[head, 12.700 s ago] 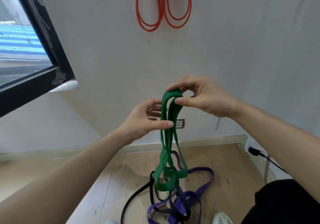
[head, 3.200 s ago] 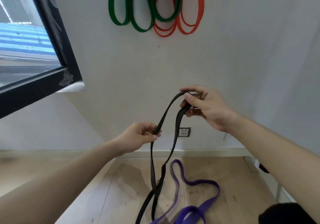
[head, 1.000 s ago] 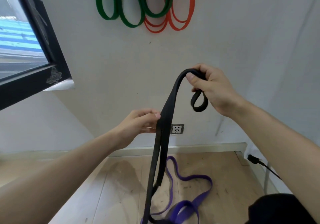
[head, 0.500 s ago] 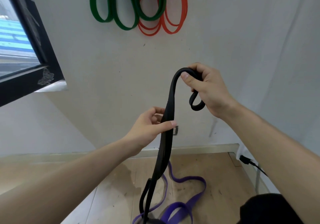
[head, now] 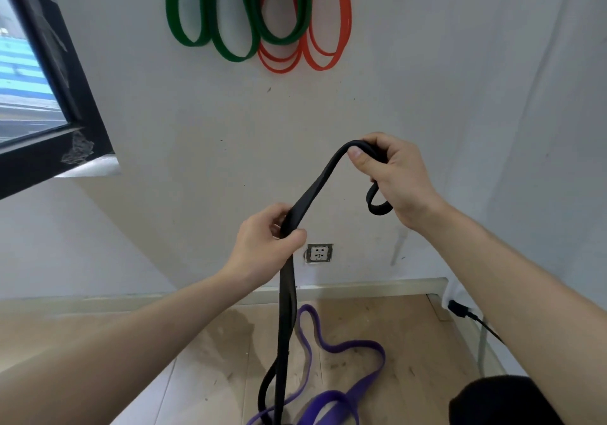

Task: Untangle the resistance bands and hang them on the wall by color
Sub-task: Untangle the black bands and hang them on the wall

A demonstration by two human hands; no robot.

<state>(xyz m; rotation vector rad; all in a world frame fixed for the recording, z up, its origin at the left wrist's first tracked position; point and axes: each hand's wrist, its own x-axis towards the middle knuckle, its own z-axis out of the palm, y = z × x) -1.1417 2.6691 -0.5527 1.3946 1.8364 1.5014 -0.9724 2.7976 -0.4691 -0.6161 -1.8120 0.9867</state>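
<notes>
We had the black band (head: 287, 309) lifted in front of the wall (head: 460, 79), doubled over on itself. Our right hand (head: 399, 178) pinched its top fold between the thumb and curled fingers, and a small loop poked out below the palm. Our left hand (head: 262, 249) was closed round both strands lower down, with the thumb across them. From there the band hung straight to the floor (head: 213, 375), and its lower end met the purple band (head: 348, 347). The frame cut them off, so we could not tell whether the two were caught together. The band looked light, flat and limp. We judged it rubbery enough not to slip, and apt to stretch and twist rather than hold a shape. The best hold seemed a fold near the top, both strands together, ready to drape over a hook. The green bands (head: 235, 57) and orange bands (head: 346, 14) hung high on the wall, overlapping.
</notes>
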